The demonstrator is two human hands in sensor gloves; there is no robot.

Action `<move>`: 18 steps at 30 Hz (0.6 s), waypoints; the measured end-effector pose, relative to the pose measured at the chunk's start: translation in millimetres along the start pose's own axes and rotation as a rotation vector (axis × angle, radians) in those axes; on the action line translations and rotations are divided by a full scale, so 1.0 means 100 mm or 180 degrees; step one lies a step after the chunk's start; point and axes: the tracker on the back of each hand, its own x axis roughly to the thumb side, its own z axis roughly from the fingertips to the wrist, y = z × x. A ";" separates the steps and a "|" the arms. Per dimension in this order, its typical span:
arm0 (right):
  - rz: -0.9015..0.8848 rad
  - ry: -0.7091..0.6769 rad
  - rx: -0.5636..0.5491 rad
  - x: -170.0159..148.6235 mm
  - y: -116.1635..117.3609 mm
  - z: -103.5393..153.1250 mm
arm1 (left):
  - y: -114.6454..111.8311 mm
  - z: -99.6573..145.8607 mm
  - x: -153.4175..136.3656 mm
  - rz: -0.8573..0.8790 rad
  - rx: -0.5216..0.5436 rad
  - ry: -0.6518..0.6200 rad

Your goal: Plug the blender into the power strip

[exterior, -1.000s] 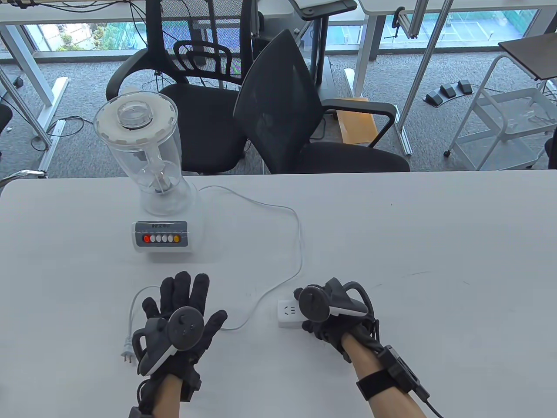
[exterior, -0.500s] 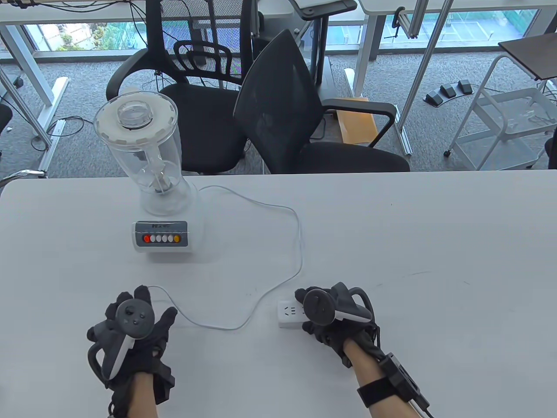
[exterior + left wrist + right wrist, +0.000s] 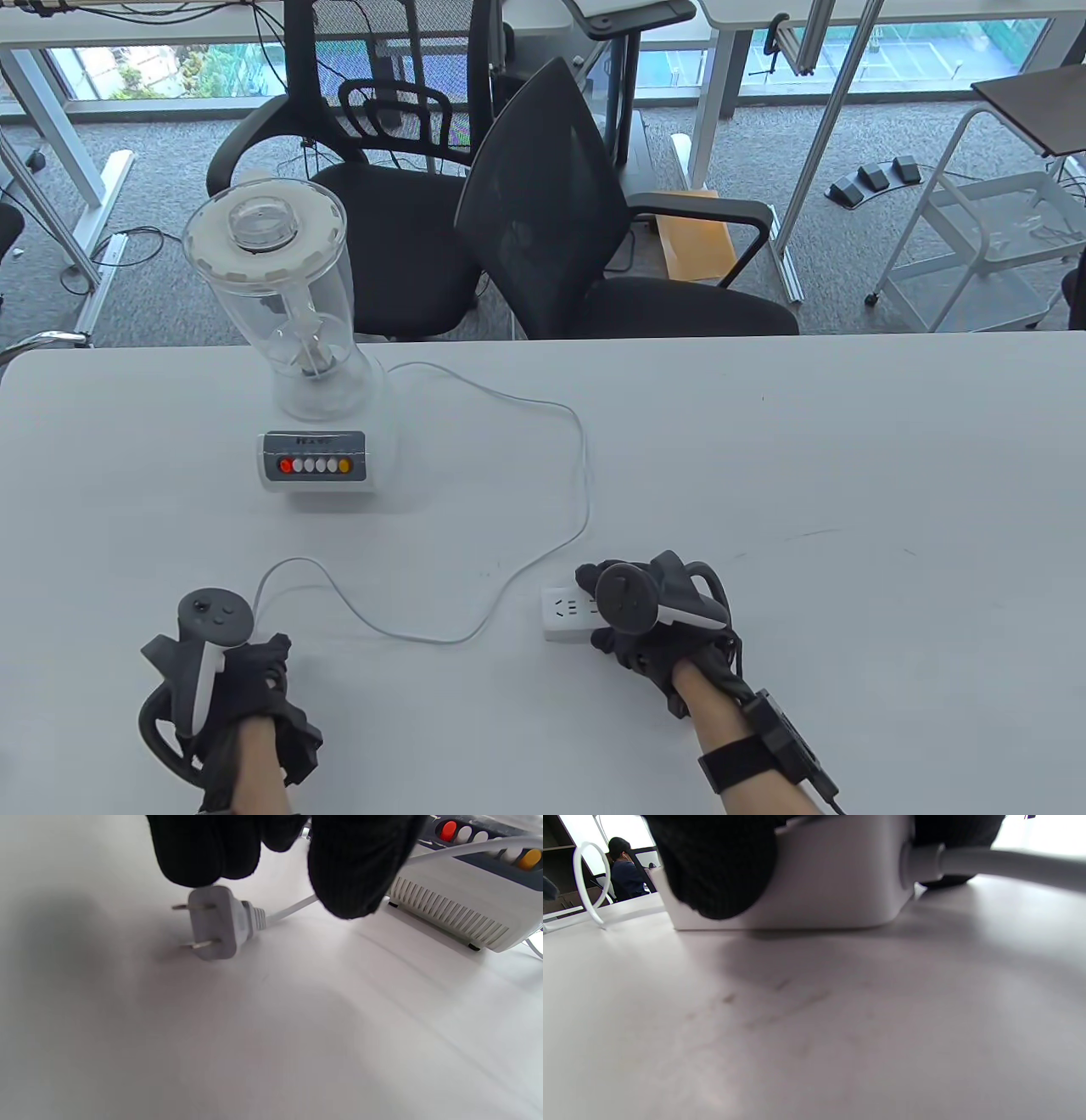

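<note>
The blender (image 3: 314, 407) stands at the back left of the table; its base (image 3: 445, 899) also shows in the left wrist view. Its white cord (image 3: 585, 475) loops right, then back left under my left hand (image 3: 246, 671). The two-prong plug (image 3: 220, 921) lies flat on the table, prongs pointing left. My left hand (image 3: 275, 874) is curled over it, fingertips (image 3: 199, 857) at its top edge, thumb (image 3: 356, 870) above the cord. The hand hides the plug in the table view. My right hand (image 3: 598, 607) grips the white power strip (image 3: 564, 613), with fingers on both sides of it (image 3: 818, 878).
The power strip's own cable (image 3: 1009, 861) runs off to the right under my right hand. Two black office chairs (image 3: 594, 238) stand behind the table's far edge. The white table (image 3: 848, 475) stretches to the right.
My left hand has moved left and back toward the front edge, turned on its side and curled over the plug. My right hand has stayed on the power strip.
</note>
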 end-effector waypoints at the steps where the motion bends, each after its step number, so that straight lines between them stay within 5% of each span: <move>1: -0.0008 0.0000 0.0002 0.00 0.00 0.00 | -0.02 -0.02 -0.01 -0.0007 -0.0030 0.0044; 18: -0.0053 0.0006 0.0000 -0.03 0.01 0.00 | -0.14 -0.14 0.01 -0.0390 0.0021 0.0154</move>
